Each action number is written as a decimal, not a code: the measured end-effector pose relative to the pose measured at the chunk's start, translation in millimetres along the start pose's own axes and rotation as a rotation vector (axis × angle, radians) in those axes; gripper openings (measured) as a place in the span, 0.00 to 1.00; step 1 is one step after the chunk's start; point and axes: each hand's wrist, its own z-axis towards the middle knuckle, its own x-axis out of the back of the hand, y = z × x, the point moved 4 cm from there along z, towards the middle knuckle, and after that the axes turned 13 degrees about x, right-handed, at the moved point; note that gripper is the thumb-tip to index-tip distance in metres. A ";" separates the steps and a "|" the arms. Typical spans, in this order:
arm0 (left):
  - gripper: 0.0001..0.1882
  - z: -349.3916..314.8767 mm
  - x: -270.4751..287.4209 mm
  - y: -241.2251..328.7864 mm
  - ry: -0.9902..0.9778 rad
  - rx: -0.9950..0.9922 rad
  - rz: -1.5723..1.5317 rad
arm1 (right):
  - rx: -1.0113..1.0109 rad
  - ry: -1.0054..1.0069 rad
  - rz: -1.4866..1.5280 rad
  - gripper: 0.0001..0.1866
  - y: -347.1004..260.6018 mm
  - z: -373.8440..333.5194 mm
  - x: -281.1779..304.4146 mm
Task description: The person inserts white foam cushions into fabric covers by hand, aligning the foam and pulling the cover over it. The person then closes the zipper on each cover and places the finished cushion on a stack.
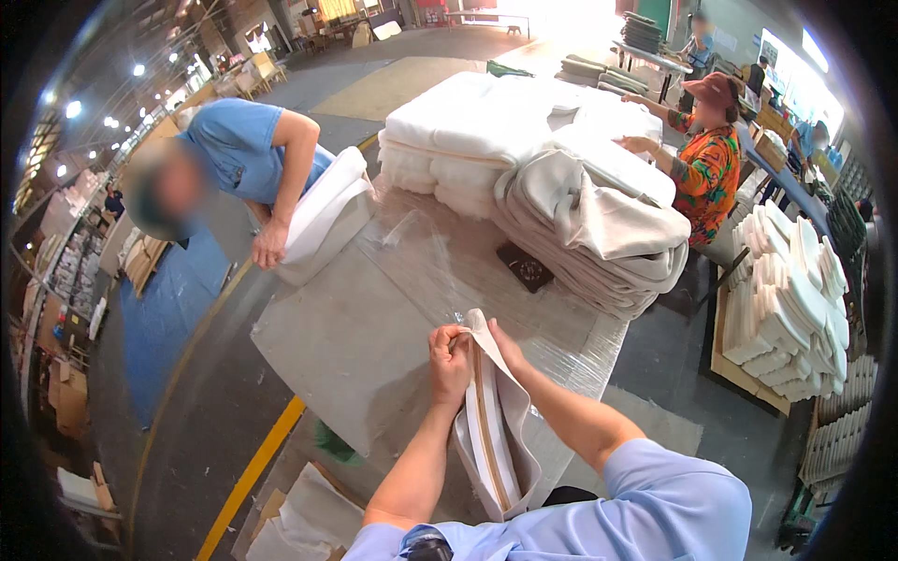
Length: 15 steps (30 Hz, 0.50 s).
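Note:
A light grey fabric cushion cover stretches from the table edge towards my body. Along it runs a long tan zipper on a white strip. At the cover's far end, my left hand is closed, its fingers pinching the fabric beside the zipper's end. My right hand grips the same end from the right, with most of its fingers hidden behind the cloth. Both hands are close together over the plastic-covered table.
White cushion pads and folded grey covers are piled on the table's far side, near a dark flat square. A co-worker in blue handles a cushion at left; another in orange reaches the pile. White pads stand right.

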 end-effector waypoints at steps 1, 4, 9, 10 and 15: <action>0.05 3.3 -21.1 3.6 -0.086 0.059 -0.132 | 0.004 0.133 0.009 0.36 2.6 -2.7 17.8; 0.06 -8.7 15.8 27.4 -0.066 0.047 -0.337 | 0.293 0.140 0.242 0.37 -36.9 -16.1 -52.3; 0.30 -54.4 28.7 156.4 -0.326 -0.327 -0.543 | 0.660 0.042 0.389 0.35 -156.4 -53.5 -91.0; 0.38 -70.7 33.6 178.3 -0.347 -0.390 -0.489 | 0.856 0.142 0.116 0.34 -181.3 -72.3 -93.3; 0.67 -135.6 34.7 218.0 -0.256 -0.522 0.111 | 1.118 0.096 0.017 0.36 -190.1 -122.3 -92.9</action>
